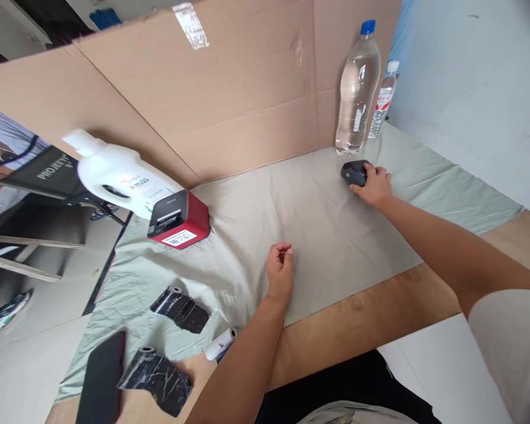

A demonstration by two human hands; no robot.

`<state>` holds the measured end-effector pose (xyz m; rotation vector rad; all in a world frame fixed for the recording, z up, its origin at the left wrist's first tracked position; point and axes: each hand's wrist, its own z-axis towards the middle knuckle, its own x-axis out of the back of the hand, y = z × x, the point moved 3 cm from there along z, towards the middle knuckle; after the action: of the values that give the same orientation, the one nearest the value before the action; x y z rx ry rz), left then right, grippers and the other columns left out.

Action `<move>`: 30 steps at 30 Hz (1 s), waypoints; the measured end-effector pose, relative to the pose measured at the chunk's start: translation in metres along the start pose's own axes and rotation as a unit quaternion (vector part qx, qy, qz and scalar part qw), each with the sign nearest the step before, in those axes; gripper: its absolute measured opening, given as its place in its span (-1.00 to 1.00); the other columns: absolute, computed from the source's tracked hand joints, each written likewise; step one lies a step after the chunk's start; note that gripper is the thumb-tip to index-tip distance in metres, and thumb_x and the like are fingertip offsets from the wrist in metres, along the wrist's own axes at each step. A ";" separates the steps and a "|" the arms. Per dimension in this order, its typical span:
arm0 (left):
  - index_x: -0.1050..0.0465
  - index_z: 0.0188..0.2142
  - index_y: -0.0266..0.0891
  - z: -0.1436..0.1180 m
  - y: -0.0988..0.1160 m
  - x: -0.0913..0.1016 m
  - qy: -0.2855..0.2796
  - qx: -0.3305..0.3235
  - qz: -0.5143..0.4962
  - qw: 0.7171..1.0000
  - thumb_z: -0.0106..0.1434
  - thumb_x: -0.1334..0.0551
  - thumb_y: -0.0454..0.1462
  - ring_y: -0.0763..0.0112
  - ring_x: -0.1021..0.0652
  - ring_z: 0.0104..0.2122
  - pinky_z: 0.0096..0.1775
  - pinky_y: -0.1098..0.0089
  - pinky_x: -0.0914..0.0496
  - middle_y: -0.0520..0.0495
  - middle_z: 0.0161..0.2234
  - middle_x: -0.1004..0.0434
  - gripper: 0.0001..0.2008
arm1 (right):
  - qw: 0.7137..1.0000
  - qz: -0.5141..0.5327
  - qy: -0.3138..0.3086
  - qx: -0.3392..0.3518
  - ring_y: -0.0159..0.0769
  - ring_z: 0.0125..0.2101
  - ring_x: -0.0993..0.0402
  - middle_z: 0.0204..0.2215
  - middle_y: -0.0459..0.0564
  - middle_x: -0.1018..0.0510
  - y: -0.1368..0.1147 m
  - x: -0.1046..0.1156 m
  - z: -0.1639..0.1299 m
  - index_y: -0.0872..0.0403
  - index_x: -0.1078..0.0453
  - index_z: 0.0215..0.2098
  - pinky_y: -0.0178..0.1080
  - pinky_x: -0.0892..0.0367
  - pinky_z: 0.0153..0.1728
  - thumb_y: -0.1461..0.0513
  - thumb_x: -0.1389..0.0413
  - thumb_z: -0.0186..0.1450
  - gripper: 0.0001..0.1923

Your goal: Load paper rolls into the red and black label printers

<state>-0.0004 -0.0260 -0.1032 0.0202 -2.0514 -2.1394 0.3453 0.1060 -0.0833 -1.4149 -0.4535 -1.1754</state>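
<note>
Surface: wooden tabletop [371,312] covered by a wrinkled pale green cloth [318,218]; brown cardboard sheet [229,100] stands upright along the far edge as a backdrop.
Right hand: right hand [374,185] reaches far across the cloth, palm down, fingers curled over a small black rounded device [354,172], gripping it from the near right side; device sits on the cloth.
Device location: far right part of the cloth, just in front of the bottles, well apart from the left hand.
Left hand: left hand [280,270] rests on the cloth near the middle, fingers loosely curled in toward the palm, thumb tip meeting fingertips; cannot tell whether anything tiny is pinched, nothing visible in it.
Bottles: large clear plastic water bottle with blue cap [357,94] upright against the cardboard; smaller clear bottle with white cap and red label [383,100] just beside it on the right.
Printer: small red and black label printer [179,221] on the cloth at left, white barcode sticker on its front.
Jug: white plastic detergent jug [119,176] lying tilted behind the printer, touching it.
Rolls: two black marbled film rolls, one [181,309] on the cloth, one [156,377] nearer the table edge, both partly unrolled; small white paper roll [221,343] near the left forearm.
Slab: flat black phone-like slab [101,380] at the near left edge.
</note>
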 end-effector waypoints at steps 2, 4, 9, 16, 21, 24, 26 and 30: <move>-0.46 -0.24 -0.14 0.000 0.003 -0.001 -0.014 -0.004 -0.044 0.999 0.18 -0.32 -0.06 0.26 -0.51 -0.19 -0.05 0.23 -0.39 -0.09 -0.25 -0.49 -0.75 | 0.997 0.029 -0.042 0.056 0.28 0.17 -0.15 0.20 0.30 -0.20 -0.028 0.003 -0.030 0.06 -0.11 0.35 0.29 -0.14 0.19 -0.11 -0.23 0.12 -0.07; -0.46 -0.17 -0.13 0.000 0.006 -0.004 -0.044 0.019 -0.129 0.991 0.16 -0.34 0.00 0.27 -0.54 -0.16 -0.05 0.22 -0.41 -0.13 -0.10 -0.49 -0.66 | 0.988 0.055 -0.069 0.128 0.26 0.19 -0.16 0.21 0.28 -0.20 -0.062 0.004 -0.069 0.02 -0.10 0.36 0.26 -0.15 0.21 -0.07 -0.22 0.15 -0.10; -0.30 0.16 0.06 0.000 0.014 -0.012 -0.122 0.133 -0.339 0.923 0.22 -0.22 0.16 0.17 -0.55 0.03 0.05 0.10 -0.41 -0.13 0.20 -0.38 -0.42 | 0.960 0.073 -0.083 0.256 0.27 0.21 -0.15 0.30 0.27 -0.14 -0.139 -0.005 -0.186 0.01 -0.09 0.37 0.30 -0.14 0.21 0.00 -0.21 0.19 -0.15; -0.37 0.11 -0.09 0.008 0.007 0.002 -0.001 0.081 -0.336 0.938 0.22 -0.30 0.02 0.21 -0.54 0.06 0.14 0.19 -0.38 -0.08 0.02 -0.56 -0.48 | 0.938 0.240 -0.145 0.205 0.07 0.12 -0.34 0.12 0.25 -0.39 -0.147 -0.012 -0.211 0.04 -0.32 0.15 0.18 -0.28 0.15 -0.15 -0.07 0.28 -0.38; -0.41 0.14 -0.09 0.003 0.006 -0.004 -0.064 0.091 -0.323 0.940 0.19 -0.34 0.01 0.13 -0.46 0.19 0.25 0.15 -0.28 -0.10 0.08 -0.54 -0.44 | 0.895 0.398 -0.197 0.050 -0.06 0.11 -0.40 0.18 0.25 -0.36 -0.130 -0.031 -0.177 0.04 -0.13 0.27 0.03 -0.36 0.13 -0.20 -0.10 0.22 -0.19; -0.41 0.14 -0.07 0.001 0.003 -0.003 -0.051 0.111 -0.299 0.946 0.15 -0.40 -0.04 0.12 -0.37 0.27 0.31 0.16 -0.20 -0.08 0.18 -0.47 -0.42 | 0.874 0.411 -0.244 0.092 0.00 0.21 -0.32 0.25 0.26 -0.28 -0.130 -0.045 -0.186 0.05 0.07 0.38 0.07 -0.27 0.22 -0.19 -0.25 0.08 0.09; -0.42 0.14 -0.07 0.003 0.000 -0.002 -0.057 0.132 -0.292 0.946 0.15 -0.41 -0.04 0.09 -0.34 0.29 0.33 0.13 -0.17 -0.07 0.20 -0.44 -0.42 | 0.873 0.406 -0.249 0.107 0.04 0.25 -0.26 0.28 0.26 -0.24 -0.127 -0.050 -0.192 0.04 0.16 0.42 0.12 -0.20 0.26 -0.16 -0.31 0.03 0.19; -0.41 0.15 -0.05 0.009 -0.001 -0.003 -0.091 0.151 -0.324 0.930 0.23 -0.32 0.03 0.09 -0.34 0.29 0.33 0.10 -0.18 -0.06 0.20 -0.45 -0.46 | 0.870 0.396 -0.268 0.122 0.06 0.27 -0.25 0.29 0.25 -0.25 -0.123 -0.049 -0.192 0.03 0.23 0.44 0.16 -0.16 0.29 -0.08 -0.34 0.02 0.23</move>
<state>0.0007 -0.0164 -0.1044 0.6487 -2.7636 -2.1697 0.1496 -0.0207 -0.0980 -1.4713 -0.3239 -0.0443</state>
